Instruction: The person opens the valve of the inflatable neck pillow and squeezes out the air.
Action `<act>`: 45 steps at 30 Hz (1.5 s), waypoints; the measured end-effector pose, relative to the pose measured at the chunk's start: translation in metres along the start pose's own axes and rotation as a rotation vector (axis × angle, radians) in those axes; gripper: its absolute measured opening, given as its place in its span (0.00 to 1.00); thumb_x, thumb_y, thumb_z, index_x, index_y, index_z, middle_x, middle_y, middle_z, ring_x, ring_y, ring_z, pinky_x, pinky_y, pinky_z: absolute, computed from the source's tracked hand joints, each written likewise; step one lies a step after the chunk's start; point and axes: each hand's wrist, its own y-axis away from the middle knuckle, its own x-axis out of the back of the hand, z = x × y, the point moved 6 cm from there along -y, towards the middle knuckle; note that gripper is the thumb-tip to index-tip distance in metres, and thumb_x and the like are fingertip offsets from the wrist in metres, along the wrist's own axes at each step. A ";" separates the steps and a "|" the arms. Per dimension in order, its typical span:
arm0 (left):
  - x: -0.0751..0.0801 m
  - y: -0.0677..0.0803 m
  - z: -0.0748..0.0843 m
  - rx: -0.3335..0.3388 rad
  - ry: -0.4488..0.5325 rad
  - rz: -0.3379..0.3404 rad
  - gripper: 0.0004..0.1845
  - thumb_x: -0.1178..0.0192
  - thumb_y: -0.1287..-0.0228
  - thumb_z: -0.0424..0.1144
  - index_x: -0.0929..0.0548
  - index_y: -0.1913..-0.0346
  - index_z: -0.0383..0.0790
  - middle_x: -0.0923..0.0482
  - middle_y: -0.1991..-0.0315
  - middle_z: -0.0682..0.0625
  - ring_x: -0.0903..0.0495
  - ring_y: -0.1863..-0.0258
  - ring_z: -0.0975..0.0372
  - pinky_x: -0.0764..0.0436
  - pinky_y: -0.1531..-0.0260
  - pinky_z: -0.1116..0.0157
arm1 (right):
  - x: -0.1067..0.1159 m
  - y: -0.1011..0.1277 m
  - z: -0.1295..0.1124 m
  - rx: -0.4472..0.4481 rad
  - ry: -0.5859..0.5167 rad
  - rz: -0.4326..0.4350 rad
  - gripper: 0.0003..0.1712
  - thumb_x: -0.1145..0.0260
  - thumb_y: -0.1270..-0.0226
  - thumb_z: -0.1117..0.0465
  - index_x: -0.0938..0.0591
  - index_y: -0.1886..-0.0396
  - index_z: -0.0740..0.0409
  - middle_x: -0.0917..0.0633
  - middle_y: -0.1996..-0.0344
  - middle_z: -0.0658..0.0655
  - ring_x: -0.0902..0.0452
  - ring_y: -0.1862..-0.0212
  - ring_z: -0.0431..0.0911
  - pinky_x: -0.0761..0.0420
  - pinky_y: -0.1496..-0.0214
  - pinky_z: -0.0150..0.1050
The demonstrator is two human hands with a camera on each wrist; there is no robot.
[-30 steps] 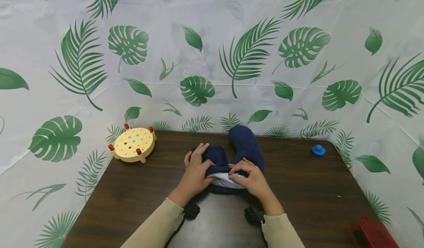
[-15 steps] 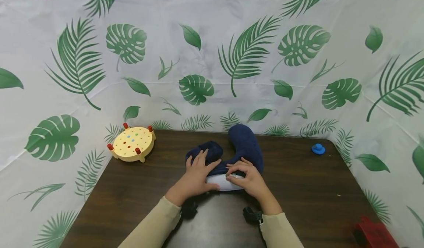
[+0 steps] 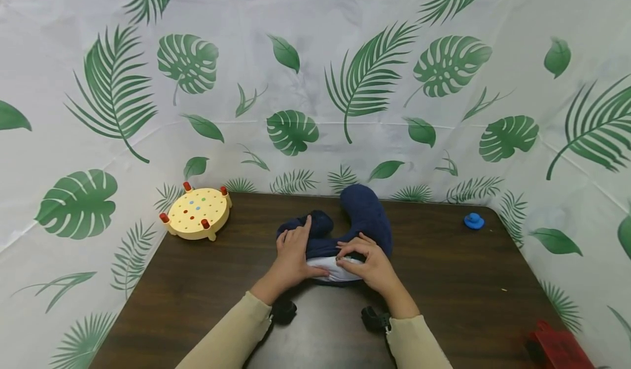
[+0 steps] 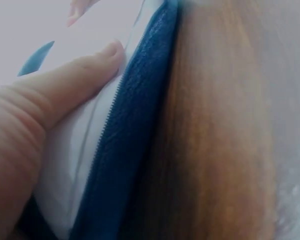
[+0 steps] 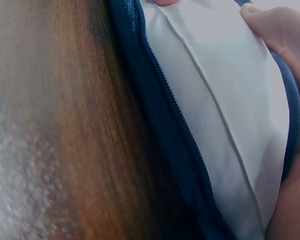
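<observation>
A navy U-shaped neck pillow lies on the table, its curved side towards me. Its zip is undone, and white inner fabric shows in the gap. My left hand rests on the left part of the pillow, fingers mostly straight, with the thumb pressed on the white fabric. My right hand pinches at the right of the opening, thumb and index tips together by the navy edge. Whether a zip pull is between them I cannot tell.
A round yellow pegboard stool toy with red-tipped legs sits at the table's back left. Towards the back right is a small blue duck. A red object stands at the front right corner. A leaf-print cloth hangs behind the table.
My left hand has let go of the navy flap at the opening and now lies on the pillow, thumb on the white fabric. The pillow's left arm has spread outward. My right hand has barely moved.
</observation>
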 end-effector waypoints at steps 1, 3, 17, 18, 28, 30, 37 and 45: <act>0.001 0.000 0.001 -0.009 -0.007 0.006 0.77 0.13 0.58 0.68 0.49 0.10 0.49 0.25 0.26 0.43 0.31 0.23 0.46 0.46 0.20 0.35 | 0.000 0.000 0.000 0.000 0.000 0.001 0.09 0.17 0.35 0.58 0.08 0.61 0.37 0.06 0.55 0.42 0.11 0.36 0.49 0.48 0.13 0.67; 0.002 0.001 0.002 -0.038 -0.025 0.013 0.71 0.14 0.57 0.68 0.41 0.12 0.50 0.22 0.31 0.46 0.28 0.27 0.49 0.46 0.21 0.35 | 0.000 0.000 0.000 -0.001 0.000 0.002 0.09 0.17 0.35 0.57 0.08 0.61 0.36 0.06 0.55 0.42 0.11 0.36 0.50 0.48 0.13 0.67; 0.002 0.002 0.002 -0.110 -0.030 0.021 0.62 0.16 0.53 0.67 0.33 0.15 0.53 0.21 0.33 0.50 0.27 0.30 0.50 0.47 0.22 0.32 | 0.000 0.002 -0.004 0.020 0.023 0.023 0.10 0.16 0.36 0.57 0.07 0.62 0.35 0.05 0.56 0.41 0.09 0.39 0.49 0.44 0.15 0.69; 0.001 0.003 0.002 -0.111 -0.029 0.020 0.63 0.16 0.53 0.67 0.34 0.15 0.53 0.21 0.32 0.50 0.27 0.30 0.50 0.47 0.22 0.32 | 0.000 0.002 -0.004 0.026 0.023 0.022 0.10 0.16 0.37 0.58 0.07 0.62 0.36 0.05 0.56 0.42 0.09 0.40 0.50 0.44 0.16 0.70; 0.003 0.003 0.002 -0.107 -0.019 -0.002 0.63 0.16 0.51 0.66 0.35 0.14 0.53 0.23 0.28 0.48 0.29 0.28 0.49 0.49 0.21 0.32 | -0.001 0.001 -0.003 0.026 0.000 0.012 0.09 0.16 0.37 0.58 0.06 0.61 0.38 0.06 0.56 0.44 0.09 0.39 0.51 0.45 0.15 0.69; 0.003 0.003 0.002 -0.107 -0.017 -0.004 0.62 0.16 0.50 0.66 0.35 0.14 0.53 0.23 0.28 0.48 0.29 0.28 0.48 0.49 0.21 0.32 | -0.001 0.001 -0.003 0.008 -0.007 0.005 0.09 0.16 0.37 0.58 0.07 0.61 0.37 0.06 0.57 0.42 0.10 0.38 0.50 0.45 0.15 0.68; 0.002 0.003 0.001 -0.110 -0.008 0.004 0.60 0.16 0.50 0.65 0.33 0.15 0.53 0.23 0.28 0.48 0.29 0.28 0.48 0.49 0.21 0.32 | -0.001 0.000 -0.002 -0.006 -0.011 -0.002 0.10 0.16 0.36 0.57 0.07 0.61 0.36 0.06 0.58 0.42 0.10 0.38 0.51 0.46 0.14 0.67; 0.002 0.003 -0.001 -0.106 0.007 0.017 0.58 0.16 0.50 0.64 0.30 0.17 0.52 0.21 0.31 0.48 0.27 0.30 0.49 0.48 0.21 0.32 | -0.003 0.001 0.000 0.004 -0.010 0.006 0.09 0.17 0.35 0.57 0.07 0.62 0.36 0.05 0.57 0.43 0.09 0.39 0.53 0.47 0.14 0.70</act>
